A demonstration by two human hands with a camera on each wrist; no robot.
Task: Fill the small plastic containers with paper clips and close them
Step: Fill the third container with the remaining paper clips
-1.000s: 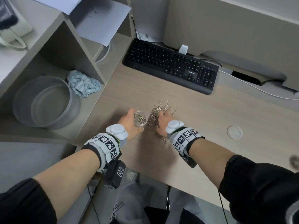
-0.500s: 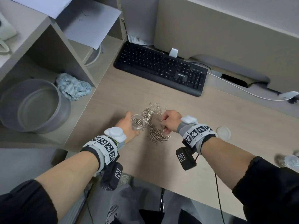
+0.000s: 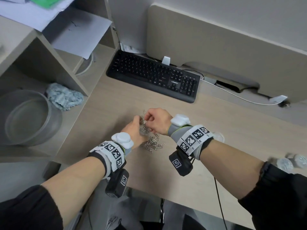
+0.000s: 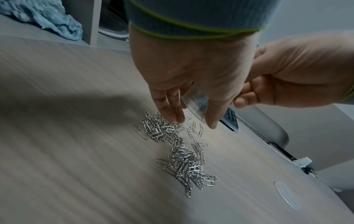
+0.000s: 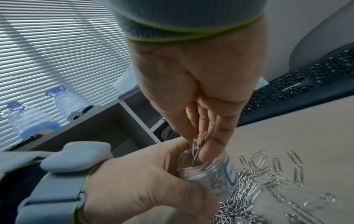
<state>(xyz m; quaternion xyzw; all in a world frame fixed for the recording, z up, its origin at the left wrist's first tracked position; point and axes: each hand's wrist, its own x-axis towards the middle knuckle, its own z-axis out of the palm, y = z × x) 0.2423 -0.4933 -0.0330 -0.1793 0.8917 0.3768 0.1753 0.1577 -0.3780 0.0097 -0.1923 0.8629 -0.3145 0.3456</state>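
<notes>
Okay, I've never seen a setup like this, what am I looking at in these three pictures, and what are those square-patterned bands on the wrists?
There is no machine here: a person works with bare hands, wearing cameras. The patterned bands hold a small camera under each wrist; what the squares do, the pictures don't say. One picture comes from a head camera looking down at the desk; the other two look along each hand.

The left hand grips a small clear container, open and partly filled. The right hand pinches a few paper clips and lowers them into its mouth. A loose pile of clips lies on the desk beside the hands. Farther back sits a black keyboard, and a round clear lid lies to the right.
</notes>
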